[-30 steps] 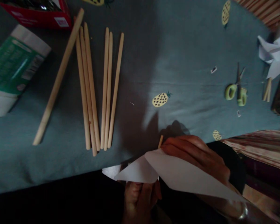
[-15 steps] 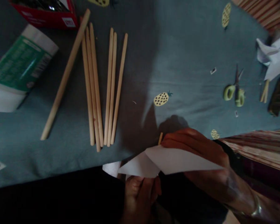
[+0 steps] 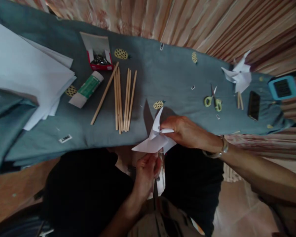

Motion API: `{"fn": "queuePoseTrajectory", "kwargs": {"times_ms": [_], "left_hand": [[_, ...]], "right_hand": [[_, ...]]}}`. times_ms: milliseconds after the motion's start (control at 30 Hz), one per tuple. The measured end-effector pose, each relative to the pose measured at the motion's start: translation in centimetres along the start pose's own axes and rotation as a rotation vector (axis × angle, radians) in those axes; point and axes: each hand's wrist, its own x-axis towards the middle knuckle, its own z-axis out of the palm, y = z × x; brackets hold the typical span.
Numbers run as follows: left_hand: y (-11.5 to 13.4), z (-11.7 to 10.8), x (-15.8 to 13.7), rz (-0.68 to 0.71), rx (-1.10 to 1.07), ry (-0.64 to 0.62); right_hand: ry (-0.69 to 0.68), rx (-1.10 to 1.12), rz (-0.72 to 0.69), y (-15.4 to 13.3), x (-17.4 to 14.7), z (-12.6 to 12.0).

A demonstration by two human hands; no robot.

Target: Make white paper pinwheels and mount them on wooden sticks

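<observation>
In the head view, a white paper pinwheel (image 3: 150,143) at the near long edge of the table (image 3: 180,75), partly out past that edge. Looks plain white all over, a bit gray in the shade, with pointy blades. One thin blade up toward the far edge, bent like a horn. One wide, long blade out to the left, with a sharp tip. A small rolled bit by the right thumb, and more paper down below.

Near the middle of the paper, a pinch from the thumb and fingers of the right hand (image 3: 185,130). Just under the pinwheel, the left hand (image 3: 146,169), closed, with fingers bunched; cannot tell what is inside.

Left of the hands, seven wooden sticks (image 3: 132,98) on the table, one with a slant. Beside the sticks, a green and white tube (image 3: 88,86). Toward the far edge, a red box (image 3: 102,67) with shiny little things. At the left end, big white sheets (image 3: 39,75). Toward the right end, green-handled scissors (image 3: 213,96), another pinwheel (image 3: 240,79) and a dark phone (image 3: 254,105).
</observation>
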Motion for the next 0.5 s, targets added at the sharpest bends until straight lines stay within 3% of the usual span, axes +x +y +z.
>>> {"fn": "queuePoseTrajectory", "kwargs": {"times_ms": [167, 500], "left_hand": [[-0.1, -0.3, 0.0, 0.106, -0.033, -0.112], [0.0, -0.6, 0.4, 0.146, -0.025, -0.157]], "right_hand": [[-0.058, 0.117, 0.028, 0.1, 0.9, -0.7], [-0.102, 0.247, 0.183, 0.3, 1.9, -1.4]]}}
